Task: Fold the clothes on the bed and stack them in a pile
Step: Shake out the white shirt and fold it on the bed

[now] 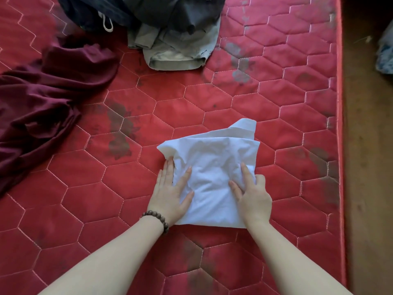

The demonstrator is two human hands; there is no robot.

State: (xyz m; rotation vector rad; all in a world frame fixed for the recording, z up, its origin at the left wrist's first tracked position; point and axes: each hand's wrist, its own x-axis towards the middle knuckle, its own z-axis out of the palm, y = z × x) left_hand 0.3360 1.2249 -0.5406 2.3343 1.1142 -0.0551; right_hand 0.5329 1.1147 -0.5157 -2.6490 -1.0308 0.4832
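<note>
A white garment [212,158], folded into a rough square, lies on the red quilted bed [191,99]. My left hand [172,192] rests flat on its left edge, fingers straight, a bead bracelet on the wrist. My right hand [252,192] presses on its right side; the index finger and thumb lie straight on the cloth and the outer fingers curl at its right edge. A maroon garment [49,99] lies unfolded at the left. Grey trousers [176,43] and a dark garment [91,13] lie crumpled at the far end.
The bed's right edge [341,145] runs along a brown floor [368,167]. A bluish patterned cloth [386,52] lies on the floor at the far right. Dark stains mark the mattress cover.
</note>
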